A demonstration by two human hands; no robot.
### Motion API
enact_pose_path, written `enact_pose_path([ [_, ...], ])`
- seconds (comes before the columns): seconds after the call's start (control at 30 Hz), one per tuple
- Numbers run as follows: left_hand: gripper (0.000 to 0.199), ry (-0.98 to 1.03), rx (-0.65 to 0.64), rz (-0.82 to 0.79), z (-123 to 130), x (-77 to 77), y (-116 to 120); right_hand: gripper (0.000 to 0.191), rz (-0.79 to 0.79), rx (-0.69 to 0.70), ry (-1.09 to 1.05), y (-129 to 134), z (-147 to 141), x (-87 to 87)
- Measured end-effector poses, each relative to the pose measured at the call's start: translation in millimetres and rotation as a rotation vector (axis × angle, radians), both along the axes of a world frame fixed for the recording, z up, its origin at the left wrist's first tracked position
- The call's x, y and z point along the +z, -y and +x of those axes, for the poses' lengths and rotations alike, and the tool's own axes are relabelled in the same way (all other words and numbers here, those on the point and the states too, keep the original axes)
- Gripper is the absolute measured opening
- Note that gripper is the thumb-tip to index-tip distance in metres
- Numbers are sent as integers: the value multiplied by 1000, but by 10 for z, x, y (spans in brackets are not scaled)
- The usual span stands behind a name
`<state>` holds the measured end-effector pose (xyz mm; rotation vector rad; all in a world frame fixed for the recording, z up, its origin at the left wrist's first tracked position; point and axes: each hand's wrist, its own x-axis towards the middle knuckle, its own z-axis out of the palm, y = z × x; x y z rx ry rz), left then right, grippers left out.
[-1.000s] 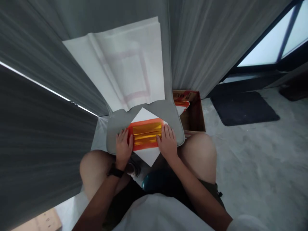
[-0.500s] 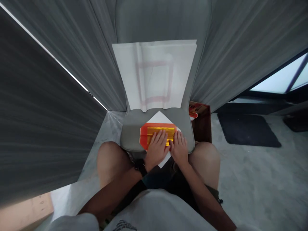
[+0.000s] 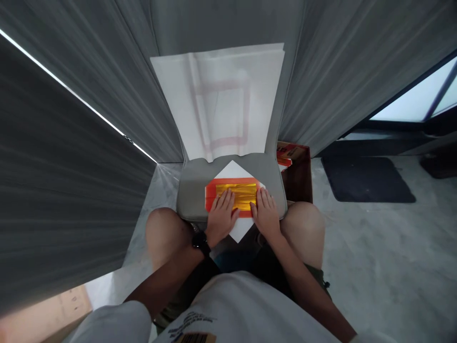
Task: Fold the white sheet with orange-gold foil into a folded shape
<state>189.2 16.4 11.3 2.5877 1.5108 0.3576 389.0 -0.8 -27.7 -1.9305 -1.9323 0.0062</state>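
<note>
A white sheet of paper [image 3: 238,231] with an orange band [image 3: 210,190] and a gold foil rectangle [image 3: 241,190] lies on the grey chair seat [image 3: 189,190]. Its left and right sides look folded in, while pointed white corners stick out at the top and bottom. My left hand [image 3: 220,216] rests flat on the left part of the foil, fingers stretched out. On the paper's right edge lies my right hand [image 3: 266,213], also with outstretched fingers. Both palms press down and grip nothing.
Large white sheets [image 3: 228,109] lean against the chair back [image 3: 228,24]. Behind the seat's right side stands an open cardboard box [image 3: 300,176] with orange-and-white paper in it. Grey curtains hang on both sides. A dark mat [image 3: 367,180] lies on the floor at right.
My left hand has slid left across the foil, away from my right hand, uncovering more gold. My right hand stays at the right edge. The whole view has shifted slightly.
</note>
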Motion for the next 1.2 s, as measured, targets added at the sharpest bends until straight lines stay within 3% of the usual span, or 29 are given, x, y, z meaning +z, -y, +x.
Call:
enact_pose_path([
  [0.17,63,-44,98,3,-504,21,-50,65,-9,-17,-6,0,1,10],
  [0.27,63,-51,120,7,-649,24,-50,66,-16,-11,-9,1,4,13],
  [0.47,63,-18,151,34,-629,-9,-29,67,-32,9,-4,7,23,40],
  [0.6,59,-11,168,34,-653,-10,-54,65,-28,54,26,-39,188,83],
  [0.77,54,44,189,-6,-710,39,-140,58,-39,198,90,-199,482,275],
  [0.93,57,115,196,46,-658,147,-419,56,-16,252,106,-500,349,446],
  [1.07,58,42,131,-6,-590,167,-686,60,-53,166,112,-753,207,372],
  [1.2,59,-21,169,-42,-569,111,-754,64,-141,118,117,-826,281,250],
])
